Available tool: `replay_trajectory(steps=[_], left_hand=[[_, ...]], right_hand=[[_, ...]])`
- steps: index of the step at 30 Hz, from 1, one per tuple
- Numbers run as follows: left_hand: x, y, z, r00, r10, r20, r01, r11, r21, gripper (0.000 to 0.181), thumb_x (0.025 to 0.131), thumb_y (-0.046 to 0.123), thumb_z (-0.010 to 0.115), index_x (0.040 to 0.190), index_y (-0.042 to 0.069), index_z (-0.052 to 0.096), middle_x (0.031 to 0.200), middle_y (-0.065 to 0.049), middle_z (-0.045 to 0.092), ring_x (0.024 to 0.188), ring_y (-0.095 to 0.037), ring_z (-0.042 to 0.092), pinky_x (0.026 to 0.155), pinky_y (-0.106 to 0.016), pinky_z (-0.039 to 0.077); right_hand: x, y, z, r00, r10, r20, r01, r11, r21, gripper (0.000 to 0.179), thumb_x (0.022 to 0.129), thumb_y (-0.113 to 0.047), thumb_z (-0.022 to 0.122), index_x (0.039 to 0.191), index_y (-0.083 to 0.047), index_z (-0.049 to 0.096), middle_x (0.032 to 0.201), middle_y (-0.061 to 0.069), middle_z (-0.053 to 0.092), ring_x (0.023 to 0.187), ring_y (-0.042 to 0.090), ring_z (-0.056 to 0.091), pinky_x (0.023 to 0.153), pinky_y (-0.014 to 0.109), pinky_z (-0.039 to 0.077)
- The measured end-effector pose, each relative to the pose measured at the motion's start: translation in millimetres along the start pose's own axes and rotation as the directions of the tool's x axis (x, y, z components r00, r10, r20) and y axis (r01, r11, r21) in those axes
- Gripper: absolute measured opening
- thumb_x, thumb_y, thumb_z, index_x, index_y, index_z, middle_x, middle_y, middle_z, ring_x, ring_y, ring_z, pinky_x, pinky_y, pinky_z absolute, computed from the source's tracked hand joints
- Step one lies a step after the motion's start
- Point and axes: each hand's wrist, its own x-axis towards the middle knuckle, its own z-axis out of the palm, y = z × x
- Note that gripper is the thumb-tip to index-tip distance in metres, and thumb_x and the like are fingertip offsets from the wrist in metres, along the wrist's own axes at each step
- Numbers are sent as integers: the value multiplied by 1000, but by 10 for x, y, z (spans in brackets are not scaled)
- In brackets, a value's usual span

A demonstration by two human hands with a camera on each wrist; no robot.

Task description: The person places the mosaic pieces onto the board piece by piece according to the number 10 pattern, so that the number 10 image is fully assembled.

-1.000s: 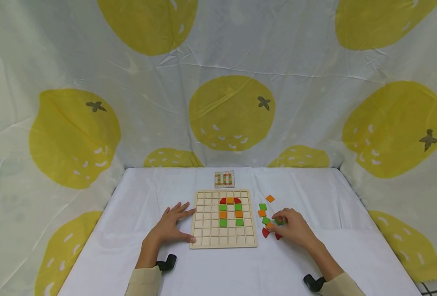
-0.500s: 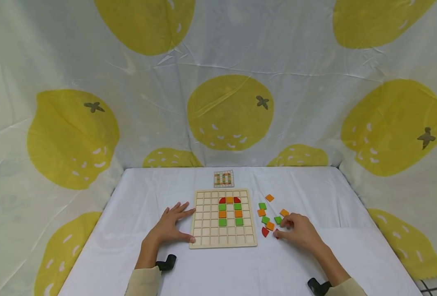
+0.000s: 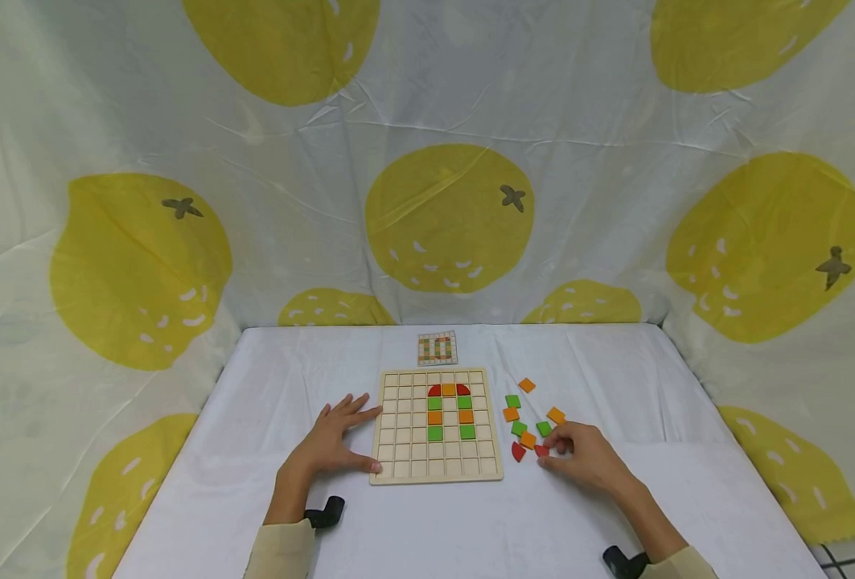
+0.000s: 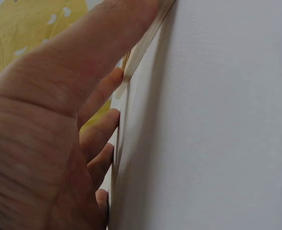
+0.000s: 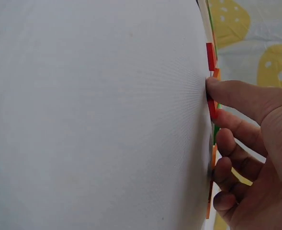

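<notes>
In the head view, a pale wooden grid board [image 3: 401,474] lies flat, with red, orange and green tiles forming an arch on it. My left hand [image 3: 333,442] is at the board's left side, fingers spread, its thumb touching the lower left corner. On the right, my right hand [image 3: 586,457] pinches a red quarter-circle tile [image 3: 541,450] at the table surface. The right wrist view shows thumb and index finger at either end of this red tile [image 5: 212,108]. The other fingers of that hand are curled loosely.
Loose tiles lie right of the board: another red quarter-circle tile [image 3: 518,452], several green squares such as a green tile [image 3: 544,429], and several orange squares such as an orange tile [image 3: 556,415]. A small pattern card [image 3: 437,348] sits behind the board.
My right hand has moved right and toward me from the orange and green tiles to the red quarter-circle tile, now pinched. An orange tile that was hidden now shows. The left hand stays put.
</notes>
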Motion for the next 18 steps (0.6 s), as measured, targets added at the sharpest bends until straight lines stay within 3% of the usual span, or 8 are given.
replay_trajectory(steps=[3,10,18], left_hand=[[2,-2,1,1000,1,-2,-1,1000,1,106,58,71,89,151,32,54,167,-4,36,159,-37,21,126,-66,8],[6,-2,3,1000,4,4,-4,1000,8,106,59,70,89,151,32,54,167,-5,35,159,-38,20,126,-66,8],[-1,13,-23,1000,2,11,-2,1000,22,107,59,67,91,152,31,53,168,-6,35,159,-39,20,125,-67,9]], right_hand=[[2,0,-3,1000,-22,3,22,1000,-4,21,79,-25,90,95,-21,76,79,-7,58,78,11,52,67,21,44],[4,-5,-11,999,15,-28,-15,1000,-20,32,75,-36,92,96,-19,75,80,-5,57,78,13,51,66,22,43],[26,2,-7,1000,0,-24,0,1000,-10,23,79,-30,90,95,-20,76,82,-6,58,80,13,51,67,21,45]])
